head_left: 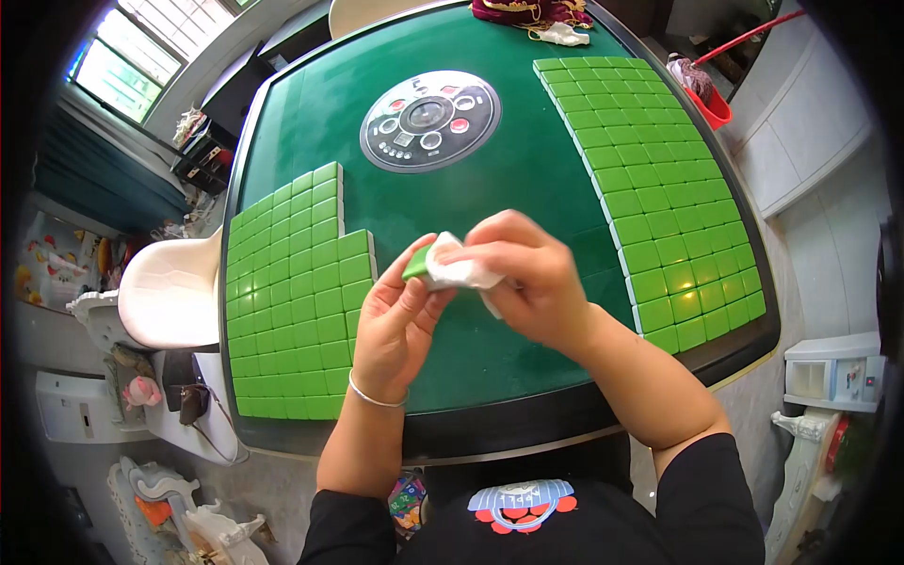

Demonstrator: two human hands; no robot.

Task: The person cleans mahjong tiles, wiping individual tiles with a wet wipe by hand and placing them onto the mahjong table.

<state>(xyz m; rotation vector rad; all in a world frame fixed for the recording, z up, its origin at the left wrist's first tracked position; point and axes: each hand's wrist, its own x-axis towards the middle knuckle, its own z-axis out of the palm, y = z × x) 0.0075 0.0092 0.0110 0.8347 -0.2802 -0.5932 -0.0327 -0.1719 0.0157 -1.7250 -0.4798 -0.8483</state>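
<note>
Above the near middle of the green table (490, 363), my left hand (391, 325) holds a green-backed tile (415, 265) between thumb and fingers. My right hand (537, 278), slightly blurred, pinches a white cloth or tissue (460, 266) against the tile's right end. The white material covers part of the tile. A block of green tiles (301, 292) lies to the left of my left hand, with a stepped upper right edge. Another long block of green tiles (659, 198) lies along the right side. Both blocks show their green sides up.
A round control panel (429, 115) sits in the table's centre. At the far edge are a dark red cloth bag (532, 11) and a crumpled white piece (563, 35). A white chair (171, 292) stands left; a red bucket (711, 108) stands right.
</note>
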